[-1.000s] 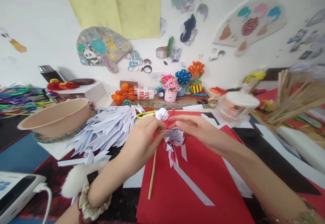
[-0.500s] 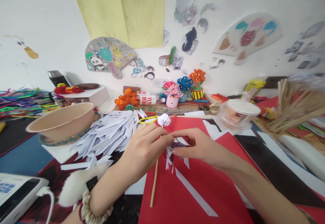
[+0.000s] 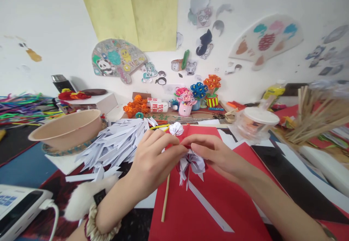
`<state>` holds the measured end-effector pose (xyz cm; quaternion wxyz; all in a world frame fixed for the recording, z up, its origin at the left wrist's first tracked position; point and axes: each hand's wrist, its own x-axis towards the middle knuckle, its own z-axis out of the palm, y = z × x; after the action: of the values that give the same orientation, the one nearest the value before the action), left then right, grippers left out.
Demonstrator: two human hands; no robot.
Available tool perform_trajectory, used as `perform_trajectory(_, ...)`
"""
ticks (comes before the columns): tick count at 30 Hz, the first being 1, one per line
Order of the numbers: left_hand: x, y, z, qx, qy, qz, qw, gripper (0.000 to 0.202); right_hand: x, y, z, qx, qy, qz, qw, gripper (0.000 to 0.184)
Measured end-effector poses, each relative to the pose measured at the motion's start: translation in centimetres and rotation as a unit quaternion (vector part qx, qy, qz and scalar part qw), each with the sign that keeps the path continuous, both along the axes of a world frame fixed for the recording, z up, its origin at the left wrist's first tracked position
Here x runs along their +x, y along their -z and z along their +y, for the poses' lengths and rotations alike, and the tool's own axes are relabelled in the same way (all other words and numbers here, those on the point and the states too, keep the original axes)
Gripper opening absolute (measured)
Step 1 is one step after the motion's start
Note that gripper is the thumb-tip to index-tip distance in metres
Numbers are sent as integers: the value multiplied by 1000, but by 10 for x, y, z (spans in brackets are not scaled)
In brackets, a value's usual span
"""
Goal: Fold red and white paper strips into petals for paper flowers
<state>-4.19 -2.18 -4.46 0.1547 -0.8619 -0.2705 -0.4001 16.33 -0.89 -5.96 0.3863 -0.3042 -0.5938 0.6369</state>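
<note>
While the left hand [image 3: 156,155] seems to pinch the upper edge of a folded white paper piece [image 3: 195,162], the right hand [image 3: 222,155] curves at its right side with thumb and fingers apart, and I cannot tell whether it also grips. The piece is below the fingertips, over the red paper [image 3: 177,215]. If the pinch becomes loose, the folds could, I think, spring open; if the two hands pulled against each other, the thin paper might tear or take a wrong crease. The wooden stick [image 3: 165,201] could roll if the left hand brushed it. Counting, I find one folded piece, one stick, one loose paper strip [image 3: 211,208] on the near part of the red paper, and one round white paper flower [image 3: 176,128] on the far side. In the pile of paper strips [image 3: 114,142] at the left, too many overlap to be counted. Farther away are three potted flowers [image 3: 184,110], one basin [image 3: 65,130] at the left, one lidded cup [image 3: 253,119] at the right, and two painted fans [image 3: 268,39].
</note>
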Motion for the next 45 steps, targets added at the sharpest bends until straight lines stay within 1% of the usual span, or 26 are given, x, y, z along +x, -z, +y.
perform_trajectory(2, 1, 0, -1, -2, -5, -7, 1000, 9, 0, 0, 0, 11, 8, 11, 1000, 22)
perform_trajectory(5, 2, 1, -1, -19, -14, -30, 999, 6, 2, -2, 1, 42, -14, 11, 999, 21)
perform_trajectory(8, 2, 3, 0, -51, -23, -47, 997, 5, 4, -3, 2, 66, -34, -42, 996, 37)
perform_trajectory(9, 2, 4, 1, -64, -26, -46, 997, 7, 4, -3, 2, 69, -26, -66, 995, 41)
perform_trajectory(11, 1, 6, 3, -92, -30, -36, 995, 10, 1, -2, 2, 77, 5, -104, 992, 39)
perform_trajectory(13, 1, 8, 6, -130, -29, -24, 991, 13, -2, 0, 2, 81, 28, -117, 989, 34)
perform_trajectory(15, 1, 9, 9, -187, -19, -35, 982, 14, -5, 3, 3, 69, 44, -111, 990, 32)
perform_trajectory(17, 0, 7, 10, -254, -13, -75, 964, 15, -7, 5, 4, 39, 70, -87, 993, 31)
perform_trajectory(19, 0, 5, 11, -313, -28, -119, 942, 18, -6, 8, 6, -1, 107, -48, 993, 31)
perform_trajectory(22, 3, 5, 9, -401, -42, -131, 906, 29, -5, 10, 8, -54, 149, 19, 987, 32)
perform_trajectory(24, 6, 7, 8, -465, -20, -143, 873, 31, -5, 11, 9, -83, 160, 52, 982, 35)
perform_trajectory(26, 10, 8, 7, -521, 10, -187, 833, 32, -4, 10, 10, -100, 162, 68, 979, 36)
perform_trajectory(29, 11, 8, 8, -570, 31, -259, 779, 29, -2, 6, 9, -89, 147, 38, 984, 32)
perform_trajectory(33, 8, 4, 10, -612, 29, -308, 728, 20, 3, 2, 8, -49, 98, -29, 994, 30)
perform_trajectory(35, 6, 2, 10, -618, 29, -315, 720, 18, 5, 2, 8, -45, 69, -46, 996, 25)
perform_trajectory(37, 4, 2, 10, -615, 28, -313, 723, 23, 6, 4, 9, -49, 53, -54, 996, 20)
perform_trajectory(38, 3, 2, 10, -614, 29, -311, 725, 25, 6, 5, 9, -52, 51, -55, 996, 20)
perform_trajectory(40, 1, 1, 10, -619, 35, -310, 721, 25, 6, 7, 11, -52, 58, -50, 996, 23)
perform_trajectory(45, 1, 0, 10, -638, 66, -343, 686, 26, 5, 8, 11, -16, 94, -32, 995, 26)
